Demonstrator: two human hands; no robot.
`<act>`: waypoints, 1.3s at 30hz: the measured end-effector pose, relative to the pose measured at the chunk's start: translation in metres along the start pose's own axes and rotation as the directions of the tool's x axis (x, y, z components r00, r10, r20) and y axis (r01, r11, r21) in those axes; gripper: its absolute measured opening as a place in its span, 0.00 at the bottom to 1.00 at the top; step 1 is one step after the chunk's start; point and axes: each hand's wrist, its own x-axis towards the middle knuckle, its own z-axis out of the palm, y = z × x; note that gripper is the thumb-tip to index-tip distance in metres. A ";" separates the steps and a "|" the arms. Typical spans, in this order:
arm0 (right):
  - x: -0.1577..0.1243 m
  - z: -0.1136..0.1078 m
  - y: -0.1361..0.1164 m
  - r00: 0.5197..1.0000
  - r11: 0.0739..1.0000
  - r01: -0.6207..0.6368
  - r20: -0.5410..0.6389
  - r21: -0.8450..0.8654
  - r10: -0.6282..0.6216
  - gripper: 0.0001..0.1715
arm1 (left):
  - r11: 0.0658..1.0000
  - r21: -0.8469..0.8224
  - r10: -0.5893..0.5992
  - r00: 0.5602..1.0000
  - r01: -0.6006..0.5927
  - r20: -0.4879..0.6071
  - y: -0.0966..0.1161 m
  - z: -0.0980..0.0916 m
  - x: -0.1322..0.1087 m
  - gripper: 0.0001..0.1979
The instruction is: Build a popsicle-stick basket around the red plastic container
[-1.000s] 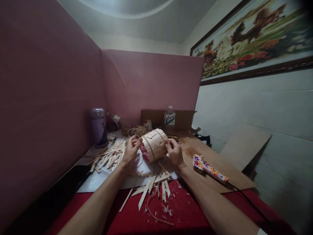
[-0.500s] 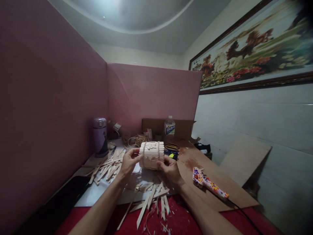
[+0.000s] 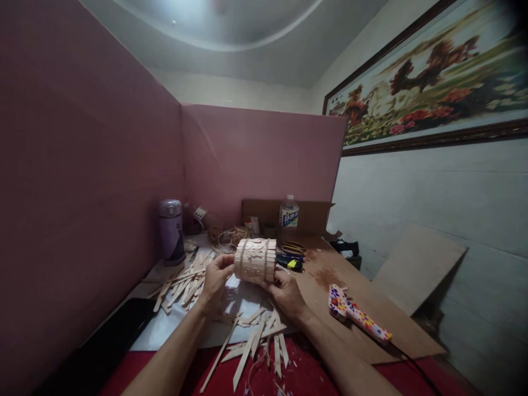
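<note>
Between my hands, above the table, is a small barrel-shaped craft piece (image 3: 256, 259) made of wooden sticks set side by side, lying on its side. Two bands of twine run round it. My left hand (image 3: 218, 278) grips its left end, thumb and fingers closed on the edge. At the lower right edge, my right hand (image 3: 287, 294) holds it with thumb and fingers. Some fingertips are hidden behind the piece. Loose wooden sticks (image 3: 192, 286) lie in a pile left of my left hand, and more cut sticks (image 3: 247, 352) lie below, between my forearms.
A flowered glue gun (image 3: 357, 314) with a cord rests on a brown board (image 3: 396, 335) at right. Behind the barrel are scissors (image 3: 293, 247), a black-and-yellow tool (image 3: 292, 264) and a plastic bottle (image 3: 289, 215). A purple flask (image 3: 171, 232) stands at left before the pink partition (image 3: 264, 154).
The stick barrel has been turned and tilted slightly in my hands, and my right hand now sits lower under its edge. The whole view has shifted a little.
</note>
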 end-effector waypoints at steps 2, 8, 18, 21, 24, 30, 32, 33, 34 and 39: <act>0.001 -0.002 0.001 1.000 1.000 -0.019 -0.011 -0.017 0.018 0.10 | 0.999 0.033 0.003 1.000 -0.003 -0.003 -0.002 0.001 -0.001 0.15; 0.002 -0.008 0.000 0.996 0.999 -0.046 -0.076 -0.012 0.045 0.22 | 0.962 0.271 0.066 0.995 -0.043 -0.077 -0.009 -0.007 0.007 0.15; 0.005 -0.016 0.004 0.938 0.994 -0.049 -0.348 -0.099 0.011 0.26 | 0.567 0.817 -0.024 0.989 -0.105 0.144 0.000 -0.017 -0.005 0.08; 0.005 -0.017 0.003 0.926 0.992 -0.040 -0.377 -0.117 -0.007 0.26 | 0.489 0.862 -0.043 0.984 -0.130 0.172 0.009 -0.016 -0.004 0.11; 0.005 -0.018 0.000 0.912 0.992 -0.016 -0.409 -0.129 -0.039 0.25 | 0.452 0.883 -0.030 0.987 -0.127 0.157 0.022 -0.020 0.005 0.11; 0.005 -0.020 -0.008 0.874 0.988 0.052 -0.473 -0.142 -0.114 0.20 | 0.545 0.816 0.082 0.981 -0.192 0.176 0.059 -0.029 0.011 0.05; 0.005 -0.021 -0.011 0.864 0.987 0.073 -0.486 -0.145 -0.135 0.20 | 0.617 0.750 0.150 0.971 -0.237 0.184 0.070 -0.029 0.004 0.03; 0.004 -0.021 -0.013 0.860 0.986 0.083 -0.490 -0.147 -0.145 0.19 | 0.652 0.713 0.187 0.966 -0.258 0.179 0.074 -0.029 0.001 0.03; 0.003 -0.021 -0.014 0.858 0.985 0.092 -0.490 -0.149 -0.154 0.19 | 0.682 0.678 0.221 0.961 -0.275 0.167 0.078 -0.029 -0.003 0.05; 0.000 -0.023 -0.024 0.867 0.976 0.146 -0.454 -0.163 -0.206 0.16 | 0.678 0.664 0.325 0.939 -0.317 0.116 0.089 -0.028 -0.022 0.05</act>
